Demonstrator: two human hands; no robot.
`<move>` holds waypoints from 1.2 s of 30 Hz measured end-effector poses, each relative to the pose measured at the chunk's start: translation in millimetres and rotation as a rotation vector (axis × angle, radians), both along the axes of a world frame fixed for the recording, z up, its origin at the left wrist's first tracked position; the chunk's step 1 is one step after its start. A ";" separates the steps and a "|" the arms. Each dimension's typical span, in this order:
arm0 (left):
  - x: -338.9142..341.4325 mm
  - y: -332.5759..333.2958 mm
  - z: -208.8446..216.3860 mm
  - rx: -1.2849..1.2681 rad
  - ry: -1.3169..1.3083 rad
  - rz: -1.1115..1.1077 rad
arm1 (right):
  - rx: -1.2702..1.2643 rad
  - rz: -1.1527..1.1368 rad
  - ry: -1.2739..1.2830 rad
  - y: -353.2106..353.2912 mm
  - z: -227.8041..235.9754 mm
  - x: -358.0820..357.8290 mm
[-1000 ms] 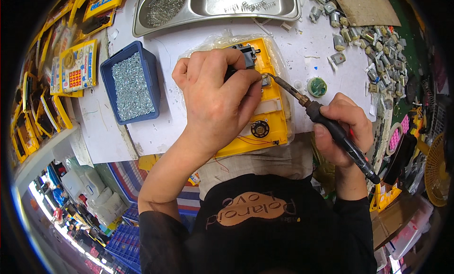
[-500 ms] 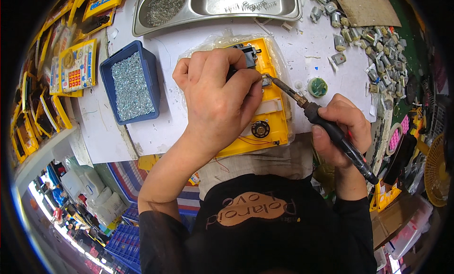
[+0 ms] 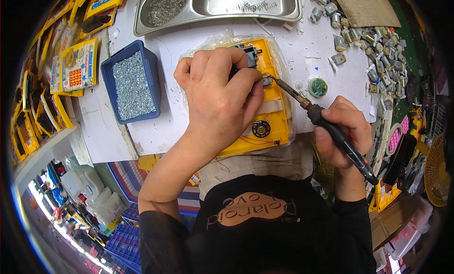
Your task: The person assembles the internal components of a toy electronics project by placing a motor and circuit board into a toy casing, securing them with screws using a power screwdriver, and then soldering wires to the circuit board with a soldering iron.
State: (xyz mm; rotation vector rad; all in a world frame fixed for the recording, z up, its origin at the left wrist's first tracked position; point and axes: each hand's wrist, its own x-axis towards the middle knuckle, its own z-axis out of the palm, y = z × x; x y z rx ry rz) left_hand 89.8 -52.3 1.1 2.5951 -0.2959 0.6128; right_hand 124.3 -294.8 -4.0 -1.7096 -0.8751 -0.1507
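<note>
A yellow plastic toy housing (image 3: pixel 280 118) lies on clear plastic wrap in front of me, with a round black speaker (image 3: pixel 261 128) and thin red wires in its lower part. My left hand (image 3: pixel 217 87) covers the housing's left side, its thumb and fingertips pinched together beside a small grey motor (image 3: pixel 267 80). What they pinch is hidden behind the fingers. My right hand (image 3: pixel 347 130) is wrapped round the black handle of a soldering iron (image 3: pixel 326 114). The iron's tip points up and left and reaches the motor's end.
A blue bin of small metal screws or pins (image 3: pixel 156 97) stands left. A steel tray (image 3: pixel 222 20) with springs sits at the back. Right of the housing is a small round green-filled container (image 3: pixel 317 87). Many loose motors (image 3: pixel 378 56) are heaped far right; yellow housings (image 3: pixel 28 127) are stacked left.
Hardly anything differs. The soldering iron and my right hand have shifted very slightly; my left hand keeps its pinch at nearly the same spot.
</note>
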 end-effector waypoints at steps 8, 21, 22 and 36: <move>-0.3 -0.7 -0.4 0.000 0.001 0.003 | -0.008 0.008 0.012 -1.7 0.3 -0.8; -0.6 -1.4 5.0 0.046 0.030 0.024 | 0.013 -0.127 0.087 -22.4 9.5 -2.8; -0.7 -1.2 5.0 0.047 0.028 0.026 | 0.012 -0.120 0.089 -21.9 8.9 -3.3; -34.9 55.7 32.7 0.237 0.255 0.034 | 0.013 -0.143 0.074 -20.4 11.3 -0.8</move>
